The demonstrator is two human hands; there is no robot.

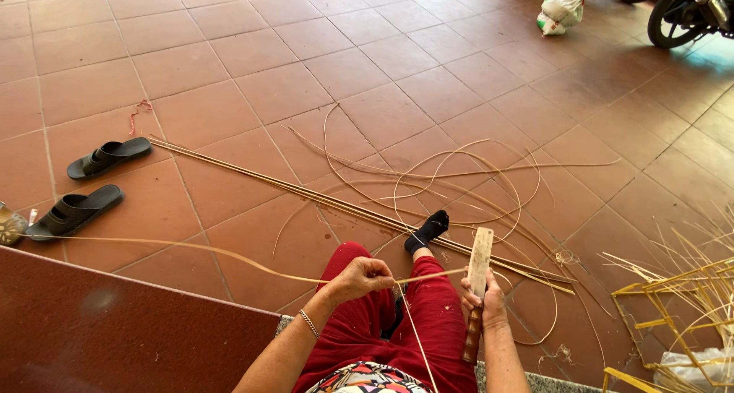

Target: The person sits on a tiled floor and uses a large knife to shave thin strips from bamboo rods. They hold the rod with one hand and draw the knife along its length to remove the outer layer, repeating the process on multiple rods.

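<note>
My left hand (pixel 362 277) pinches a long thin bamboo strip (pixel 229 254) that runs far out to the left over the floor. In my right hand (pixel 483 295) I grip a broad flat-bladed knife (pixel 479 261) by its dark wooden handle, blade pointing up. The strip meets the blade between my two hands, and a thinner sliver (pixel 417 336) hangs down from there across my red trousers (pixel 428 316). A foot in a black sock (pixel 428 229) rests on the tiles ahead.
Long bamboo rods (pixel 306 193) and curled shavings (pixel 459 179) lie across the red tiled floor. Two black sandals (pixel 88 185) sit at the left. A yellow bamboo frame (pixel 673 293) stands at the right. A white sack (pixel 562 11) and motorbike wheels (pixel 673 14) are at the top right.
</note>
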